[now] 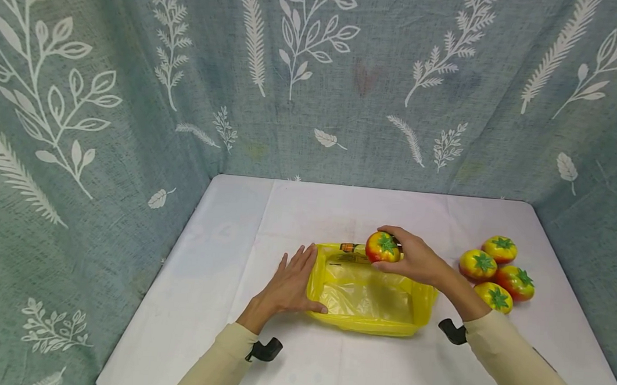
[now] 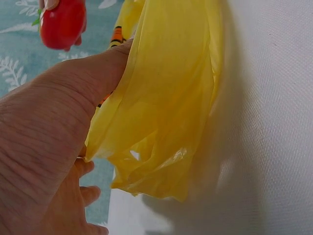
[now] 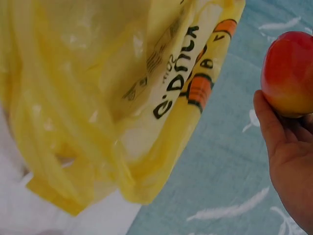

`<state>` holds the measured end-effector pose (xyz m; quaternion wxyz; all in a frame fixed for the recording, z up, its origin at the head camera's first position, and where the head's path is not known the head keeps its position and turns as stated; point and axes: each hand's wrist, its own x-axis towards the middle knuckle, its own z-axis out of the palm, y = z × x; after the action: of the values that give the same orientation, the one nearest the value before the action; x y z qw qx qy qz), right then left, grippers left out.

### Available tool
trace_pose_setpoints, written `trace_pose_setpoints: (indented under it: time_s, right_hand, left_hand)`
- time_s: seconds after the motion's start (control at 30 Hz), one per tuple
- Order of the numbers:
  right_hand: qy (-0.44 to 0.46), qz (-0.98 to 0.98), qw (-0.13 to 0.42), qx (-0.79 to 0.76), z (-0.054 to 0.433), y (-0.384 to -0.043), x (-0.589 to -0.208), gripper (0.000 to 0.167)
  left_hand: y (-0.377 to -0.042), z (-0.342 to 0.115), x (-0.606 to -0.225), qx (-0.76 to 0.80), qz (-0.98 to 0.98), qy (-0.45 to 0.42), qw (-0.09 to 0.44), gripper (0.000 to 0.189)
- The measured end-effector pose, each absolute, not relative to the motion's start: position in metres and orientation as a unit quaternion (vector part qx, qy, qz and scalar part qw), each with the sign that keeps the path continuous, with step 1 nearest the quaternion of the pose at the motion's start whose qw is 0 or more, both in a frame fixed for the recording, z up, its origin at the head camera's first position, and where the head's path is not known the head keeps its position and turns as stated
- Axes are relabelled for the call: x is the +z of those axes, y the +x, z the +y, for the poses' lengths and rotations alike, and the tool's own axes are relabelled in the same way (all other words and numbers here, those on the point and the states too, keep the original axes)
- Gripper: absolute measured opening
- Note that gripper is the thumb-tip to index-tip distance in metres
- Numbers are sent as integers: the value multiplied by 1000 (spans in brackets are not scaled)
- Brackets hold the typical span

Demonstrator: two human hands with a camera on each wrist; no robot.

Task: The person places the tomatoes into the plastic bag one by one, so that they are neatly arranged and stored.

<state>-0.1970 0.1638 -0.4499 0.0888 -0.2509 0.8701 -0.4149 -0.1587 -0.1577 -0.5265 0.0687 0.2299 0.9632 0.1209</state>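
Observation:
A yellow plastic bag (image 1: 366, 326) lies with its mouth spread wide in the middle of the table, dark lettering and orange print on its far side. At its left end is my left hand (image 1: 290, 281), fingers straight and spread along the rim, thumb over the near left corner. The left wrist view shows that thumb partly hidden behind the bag's yellow film (image 2: 166, 88). Above the bag's far rim, my right hand (image 1: 412, 259) grips a red-and-yellow tomato (image 1: 382, 247) with a green leafy top. The same tomato (image 3: 288, 73) appears beside the bag in the right wrist view.
Several similar tomatoes (image 1: 477, 264) sit grouped on the right of the white-covered table (image 1: 221, 252), beyond the right forearm. A patterned blue-green cloth (image 1: 342, 153) hangs behind and at both sides. Each wrist bears a black camera mount (image 1: 266, 350).

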Motion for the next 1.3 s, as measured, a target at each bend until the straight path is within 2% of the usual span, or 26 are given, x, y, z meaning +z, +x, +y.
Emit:
trace_pose_setpoints:
  time_s: [0.27, 1.3]
  right_hand:
    - [-273, 877, 80, -388, 145, -201, -452, 78]
    - [-313, 871, 144, -350, 103, -209, -460, 80]
  left_hand:
    - [-159, -158, -527, 118, 964, 228, 70, 136]
    - [-158, -160, -523, 114, 963, 233, 76, 135]
